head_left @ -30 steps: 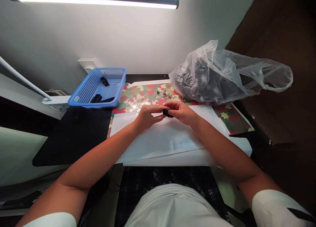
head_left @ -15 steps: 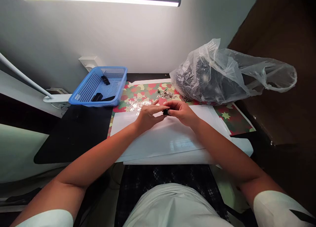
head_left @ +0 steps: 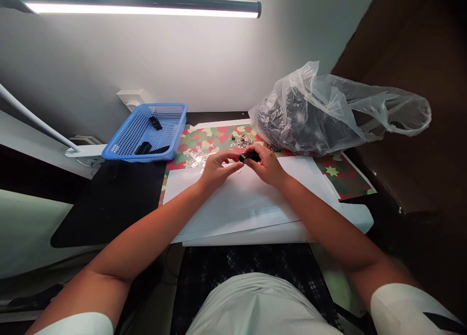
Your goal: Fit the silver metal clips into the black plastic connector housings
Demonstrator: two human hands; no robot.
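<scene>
A small black part (head_left: 247, 156) sits pinched in the fingers of my right hand (head_left: 265, 166), over the white sheet (head_left: 241, 203). My left hand (head_left: 216, 168) is beside it, its fingertips closed against the part's left end. Just beyond both hands lie piles of small shiny metal pieces (head_left: 199, 157) on the red-and-green patterned mat (head_left: 215, 136). Whether my left fingers also hold a metal piece is too small to tell.
A blue mesh basket (head_left: 146, 131) with a few black parts stands at the back left. A clear plastic bag (head_left: 321, 114) of dark parts lies at the back right. A black mat (head_left: 109, 194) covers the left of the desk. A lamp bar (head_left: 138, 8) hangs overhead.
Both hands have lifted slightly toward the metal pieces. The black part has turned in my right fingers and shows more between the two hands.
</scene>
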